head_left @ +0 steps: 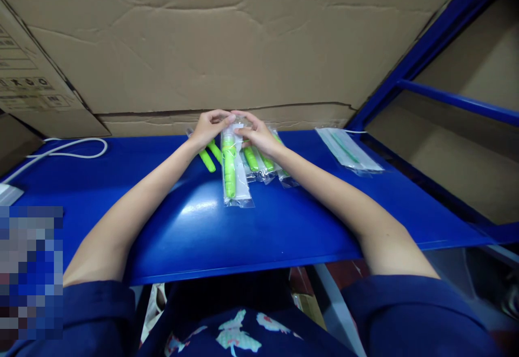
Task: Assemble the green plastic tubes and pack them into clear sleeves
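Between my hands is a clear plastic bag with a bright green, ridged, pen-like tool (230, 173) and a white card inside. My left hand (211, 129) pinches the top end of this bag. On the other side, my right hand (257, 134) has its thumb and fingers closed on the same top end. Loose green tools (207, 160) lie left of the bag, close to my left wrist. More bagged green tools (265, 163) lie to the right, partly hidden under my right hand. I cannot make out the tools' exact kind.
The blue table (243, 243) has cardboard (243, 48) standing along its back. A stack of clear bags with white and green contents (348, 151) lies at the right. A white cable (87, 149) loops at the left. Blue metal bars (458, 100) frame the right side.
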Demonstrator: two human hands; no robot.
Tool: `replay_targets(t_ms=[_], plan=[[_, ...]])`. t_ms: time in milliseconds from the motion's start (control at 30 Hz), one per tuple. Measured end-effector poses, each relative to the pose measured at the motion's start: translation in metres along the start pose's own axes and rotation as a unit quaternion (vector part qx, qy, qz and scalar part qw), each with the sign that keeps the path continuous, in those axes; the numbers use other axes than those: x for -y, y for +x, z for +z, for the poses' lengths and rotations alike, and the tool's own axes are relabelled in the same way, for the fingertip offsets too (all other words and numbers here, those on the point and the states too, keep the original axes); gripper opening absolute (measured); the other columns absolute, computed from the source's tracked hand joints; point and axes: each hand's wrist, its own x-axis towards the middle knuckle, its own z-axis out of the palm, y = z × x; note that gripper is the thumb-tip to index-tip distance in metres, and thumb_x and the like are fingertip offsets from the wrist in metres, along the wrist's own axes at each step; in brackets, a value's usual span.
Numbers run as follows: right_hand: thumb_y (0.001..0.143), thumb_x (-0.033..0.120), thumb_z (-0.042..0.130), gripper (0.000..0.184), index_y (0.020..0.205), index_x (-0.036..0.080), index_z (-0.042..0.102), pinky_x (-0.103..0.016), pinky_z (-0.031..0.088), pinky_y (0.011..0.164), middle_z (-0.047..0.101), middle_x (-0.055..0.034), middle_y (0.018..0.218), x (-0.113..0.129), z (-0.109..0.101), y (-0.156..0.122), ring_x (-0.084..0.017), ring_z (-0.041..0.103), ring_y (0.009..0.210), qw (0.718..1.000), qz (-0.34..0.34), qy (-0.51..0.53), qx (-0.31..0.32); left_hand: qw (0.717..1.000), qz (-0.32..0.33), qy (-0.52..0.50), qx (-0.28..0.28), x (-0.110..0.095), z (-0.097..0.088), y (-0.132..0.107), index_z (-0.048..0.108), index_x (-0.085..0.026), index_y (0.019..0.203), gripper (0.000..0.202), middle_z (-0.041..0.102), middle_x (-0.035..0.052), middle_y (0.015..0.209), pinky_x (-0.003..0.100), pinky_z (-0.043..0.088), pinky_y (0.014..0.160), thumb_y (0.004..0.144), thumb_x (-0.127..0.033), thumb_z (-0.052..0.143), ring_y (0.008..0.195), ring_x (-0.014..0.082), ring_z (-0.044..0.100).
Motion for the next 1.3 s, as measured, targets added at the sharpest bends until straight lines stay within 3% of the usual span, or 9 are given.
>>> replay_targets(t_ms=[133,367,533,667,800,900,1067,1167,1300], plan=[[0.08,0.017,0.069,0.054,0.132,0.026,0.059,-0.024,0.057,0.055,0.07,0.0016,0.082,-0.009,-0.005,0.006,-0.012,0.063,0.062,0.999,0.019,0.028,-0.017,0.999,0.002,-0.011,0.044,-0.004,-0.006,-0.002,0.076,-0.014,0.11,0.063,0.078,0.013,0.11,0.034,0.055,0.092,0.075,-0.066,0.077,0.102,0.0225,0.072],[0.081,0.011,0.066,0.035,0.114,0.022,0.064,-0.022,0.057,0.056,0.07,0.0005,0.082,-0.013,-0.007,0.009,-0.012,0.065,0.064,0.997,0.048,0.047,-0.041,0.992,0.013,0.002,0.128,-0.001,-0.013,-0.001,0.075,-0.015,0.113,0.062,0.075,0.014,0.123,0.038,0.053,0.102,0.068,-0.057,0.086,0.112,0.0241,0.07],[0.097,0.03,0.051,0.022,0.114,0.022,0.063,-0.023,0.055,0.053,0.071,-0.0014,0.081,-0.006,-0.006,0.006,-0.012,0.065,0.06,0.993,0.078,0.084,-0.025,0.995,0.006,0.032,0.095,0.006,-0.012,0.002,0.075,-0.011,0.099,0.056,0.077,0.0149,0.111,0.04,0.056,0.098,0.063,-0.051,0.09,0.103,0.0239,0.072],[0.098,0.057,0.049,0.04,0.112,0.023,0.063,-0.023,0.053,0.051,0.073,-0.0043,0.087,-0.007,-0.008,0.007,-0.012,0.065,0.061,0.993,0.079,0.082,-0.01,0.997,0.012,0.028,0.068,0.0,-0.007,0.0,0.072,-0.012,0.082,0.037,0.077,0.0153,0.105,0.038,0.055,0.097,0.065,-0.041,0.089,0.106,0.0235,0.071],[0.083,0.045,0.076,0.036,0.108,0.023,0.065,-0.022,0.054,0.054,0.073,-0.0022,0.089,-0.012,-0.008,0.007,-0.011,0.063,0.064,0.997,0.057,0.037,-0.029,0.997,-0.01,0.034,0.066,-0.011,-0.005,-0.003,0.072,-0.014,0.08,0.027,0.078,0.0127,0.1,0.034,0.054,0.095,0.073,-0.037,0.085,0.099,0.0205,0.071],[0.077,0.037,0.082,0.039,0.108,0.021,0.065,-0.023,0.055,0.056,0.074,-0.0023,0.091,-0.014,-0.006,0.006,-0.012,0.065,0.069,0.998,0.055,0.03,-0.027,0.996,-0.044,0.051,0.064,-0.013,-0.007,-0.003,0.072,-0.013,0.079,0.031,0.076,0.0098,0.085,0.028,0.054,0.082,0.086,-0.043,0.073,0.083,0.0168,0.069],[0.077,0.032,0.083,0.036,0.105,0.021,0.064,-0.022,0.055,0.056,0.07,0.0006,0.078,-0.016,-0.004,0.005,-0.012,0.064,0.065,0.996,0.069,0.037,-0.047,0.993,-0.1,-0.015,0.053,-0.006,-0.01,0.0,0.065,-0.014,0.094,0.029,0.072,0.005,0.09,0.026,0.054,0.075,0.075,-0.024,0.084,0.079,0.0131,0.067],[0.077,0.03,0.083,0.035,0.105,0.021,0.064,-0.022,0.055,0.056,0.07,0.0011,0.079,-0.015,-0.003,0.004,-0.011,0.064,0.065,0.995,0.07,0.047,-0.045,0.987,-0.151,-0.04,0.045,-0.002,-0.012,0.002,0.062,-0.016,0.09,0.031,0.068,0.0027,0.082,0.025,0.054,0.068,0.077,-0.032,0.084,0.073,0.0121,0.065],[0.079,0.03,0.082,0.034,0.106,0.021,0.063,-0.021,0.054,0.058,0.07,0.0012,0.081,-0.013,0.0,0.001,-0.01,0.063,0.065,0.996,0.062,0.051,-0.034,0.983,-0.168,-0.013,0.068,0.0,-0.019,0.003,0.061,-0.017,0.075,0.048,0.062,0.0028,0.066,0.021,0.042,0.049,0.081,-0.062,0.074,0.056,0.0096,0.056]])
